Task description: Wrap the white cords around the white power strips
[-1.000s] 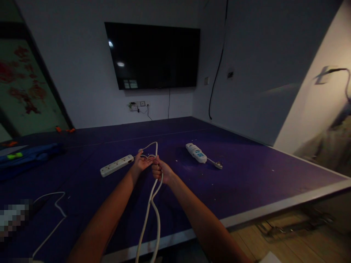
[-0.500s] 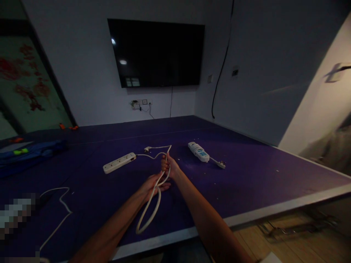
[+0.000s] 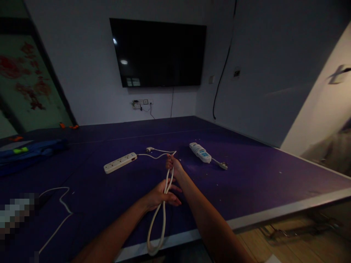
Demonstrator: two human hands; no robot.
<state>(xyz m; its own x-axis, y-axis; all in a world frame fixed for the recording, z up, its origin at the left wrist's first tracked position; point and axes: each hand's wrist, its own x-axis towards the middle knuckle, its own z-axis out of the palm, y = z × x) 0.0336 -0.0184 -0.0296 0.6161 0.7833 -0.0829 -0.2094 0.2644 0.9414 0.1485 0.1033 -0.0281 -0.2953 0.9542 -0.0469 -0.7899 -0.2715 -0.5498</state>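
My right hand (image 3: 173, 162) is closed around the doubled white power cord (image 3: 163, 223), which hangs in a loop toward the table's front edge. Below it, my left hand (image 3: 161, 194) has its fingers stretched out and apart, and the cord runs across it. From the right hand, thin cord leads back to a white power strip (image 3: 120, 163) lying at the left and to its plug (image 3: 149, 149). To the right lies a second white power strip (image 3: 201, 153), its cord wrapped around its body and its plug (image 3: 223, 166) sticking out.
All this is on a purple tabletop (image 3: 246, 190) with a pale edge. Another white cord (image 3: 64, 201) lies at the left front, and blue cloth (image 3: 41, 149) is farther back. A television (image 3: 161, 54) hangs on the wall above sockets (image 3: 142, 103).
Both hands have shifted slightly to the right. The cord's loop now hangs lower and straighter, and the left hand's fingers have spread. The plug has slid slightly right.
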